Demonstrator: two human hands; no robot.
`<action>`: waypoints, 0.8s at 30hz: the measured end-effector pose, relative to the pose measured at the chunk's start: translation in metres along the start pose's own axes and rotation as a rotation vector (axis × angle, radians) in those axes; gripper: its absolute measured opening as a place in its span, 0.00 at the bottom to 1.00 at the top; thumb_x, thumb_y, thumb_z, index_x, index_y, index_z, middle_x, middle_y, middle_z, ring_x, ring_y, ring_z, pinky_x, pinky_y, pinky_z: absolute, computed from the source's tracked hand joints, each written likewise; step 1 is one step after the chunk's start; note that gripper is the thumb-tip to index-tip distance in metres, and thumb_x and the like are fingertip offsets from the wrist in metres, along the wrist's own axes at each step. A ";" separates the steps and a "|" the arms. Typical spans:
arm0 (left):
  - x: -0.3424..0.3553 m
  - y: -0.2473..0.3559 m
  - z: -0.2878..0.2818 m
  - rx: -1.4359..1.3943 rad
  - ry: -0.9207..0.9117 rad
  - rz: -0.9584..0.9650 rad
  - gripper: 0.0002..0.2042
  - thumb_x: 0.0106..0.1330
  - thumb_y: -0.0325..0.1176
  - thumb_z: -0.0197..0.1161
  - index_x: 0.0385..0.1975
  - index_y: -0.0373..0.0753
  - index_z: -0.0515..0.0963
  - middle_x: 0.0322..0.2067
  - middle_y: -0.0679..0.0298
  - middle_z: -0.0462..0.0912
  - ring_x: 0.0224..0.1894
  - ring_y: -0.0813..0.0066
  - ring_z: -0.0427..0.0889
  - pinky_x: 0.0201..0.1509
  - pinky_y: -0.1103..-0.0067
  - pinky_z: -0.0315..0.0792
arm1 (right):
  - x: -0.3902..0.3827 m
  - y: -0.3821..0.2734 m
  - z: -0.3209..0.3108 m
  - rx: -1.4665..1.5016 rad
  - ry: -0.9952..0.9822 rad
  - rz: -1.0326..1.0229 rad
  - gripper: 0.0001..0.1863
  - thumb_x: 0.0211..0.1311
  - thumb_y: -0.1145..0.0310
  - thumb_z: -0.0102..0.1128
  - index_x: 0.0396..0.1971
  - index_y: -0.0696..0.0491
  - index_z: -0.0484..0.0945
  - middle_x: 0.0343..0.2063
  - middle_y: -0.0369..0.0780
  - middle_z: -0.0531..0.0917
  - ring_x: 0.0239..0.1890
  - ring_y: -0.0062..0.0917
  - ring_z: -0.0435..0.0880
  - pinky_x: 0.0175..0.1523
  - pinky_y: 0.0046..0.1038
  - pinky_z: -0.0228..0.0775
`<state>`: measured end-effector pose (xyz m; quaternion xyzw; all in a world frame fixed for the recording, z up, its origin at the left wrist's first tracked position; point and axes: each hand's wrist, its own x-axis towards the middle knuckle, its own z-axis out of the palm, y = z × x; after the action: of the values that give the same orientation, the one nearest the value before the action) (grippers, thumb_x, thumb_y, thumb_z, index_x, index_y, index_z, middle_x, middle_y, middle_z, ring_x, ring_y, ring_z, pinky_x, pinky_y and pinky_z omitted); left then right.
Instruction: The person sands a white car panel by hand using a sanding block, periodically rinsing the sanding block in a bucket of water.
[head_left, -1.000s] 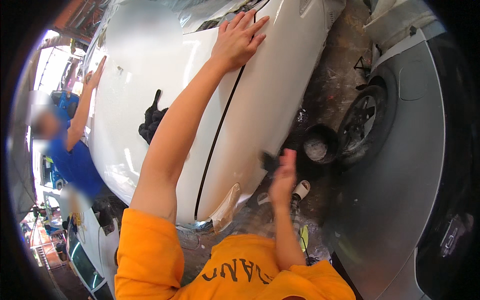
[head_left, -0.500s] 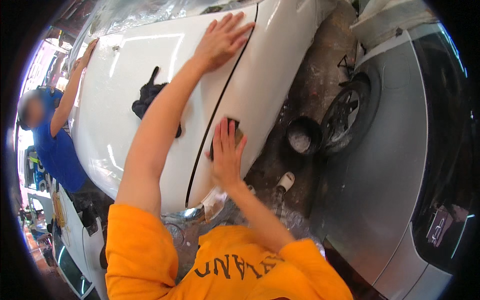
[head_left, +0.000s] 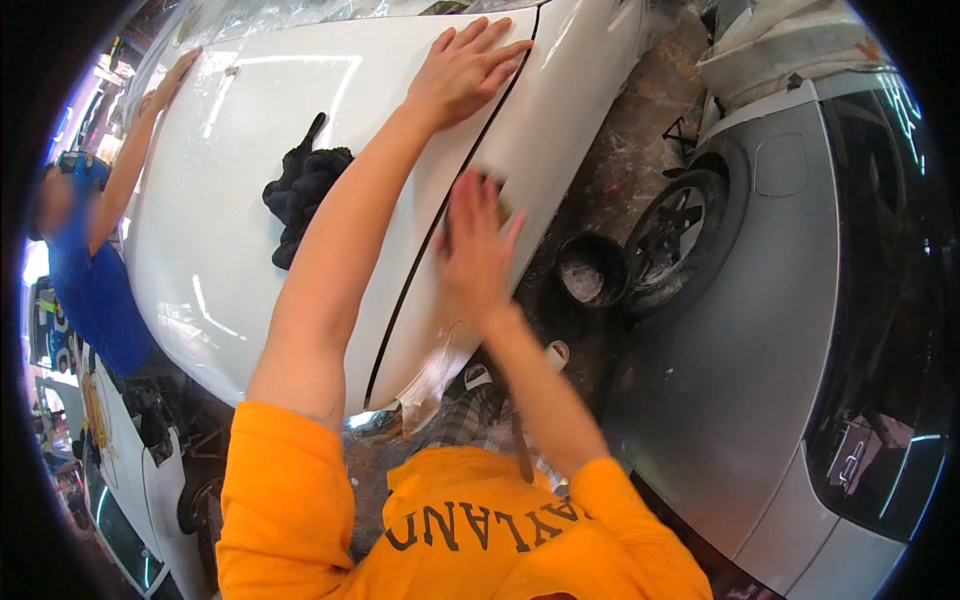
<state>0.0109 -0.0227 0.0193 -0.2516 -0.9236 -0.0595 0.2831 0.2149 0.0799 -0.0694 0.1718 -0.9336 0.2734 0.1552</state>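
A white car hood [head_left: 230, 290] and fender [head_left: 560, 130] lie before me, parted by a long dark gap. My left hand [head_left: 465, 75] rests flat on the hood by its far end, fingers spread, the thumb side at the gap. On the fender just right of the gap, my right hand [head_left: 480, 245], smeared by motion, presses a small dark pad with a tan side [head_left: 503, 208]. The fingers cover most of that pad. A crumpled black cloth [head_left: 305, 190] sits on the hood left of my left forearm.
A person in blue [head_left: 95, 290] leans at the hood's far left, one hand on it. To the right, a black bucket [head_left: 590, 272] with pale liquid stands beside the wheel [head_left: 675, 240] of a grey car [head_left: 730, 350]. Clear plastic sheeting [head_left: 270, 25] covers the white car's far part.
My right hand has slid farther away along the fender with the pad. My left hand stays flat on the hood. The whole view has shifted slightly.
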 end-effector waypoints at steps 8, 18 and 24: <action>0.002 -0.003 0.003 0.058 0.078 -0.006 0.19 0.77 0.47 0.45 0.65 0.64 0.73 0.70 0.66 0.67 0.72 0.63 0.62 0.75 0.62 0.52 | -0.083 -0.056 -0.014 0.141 -0.143 -0.033 0.36 0.67 0.60 0.54 0.73 0.54 0.58 0.77 0.43 0.51 0.78 0.38 0.49 0.71 0.69 0.37; -0.213 0.193 -0.060 -0.533 -0.889 -0.164 0.15 0.65 0.41 0.65 0.50 0.47 0.83 0.72 0.51 0.58 0.72 0.51 0.60 0.75 0.51 0.47 | -0.152 0.095 -0.163 0.611 0.197 0.690 0.22 0.77 0.54 0.49 0.59 0.53 0.78 0.54 0.47 0.83 0.56 0.35 0.81 0.61 0.31 0.69; -0.232 0.292 -0.102 -1.650 -0.092 -0.712 0.32 0.59 0.30 0.74 0.65 0.46 0.71 0.48 0.58 0.83 0.51 0.72 0.81 0.51 0.75 0.76 | -0.182 0.055 -0.184 1.178 0.010 0.680 0.21 0.74 0.58 0.57 0.58 0.56 0.79 0.48 0.37 0.85 0.51 0.23 0.80 0.58 0.26 0.70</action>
<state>0.3720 0.1043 -0.0340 -0.0760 -0.6208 -0.7780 -0.0600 0.3905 0.2702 -0.0170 -0.0768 -0.6304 0.7705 -0.0546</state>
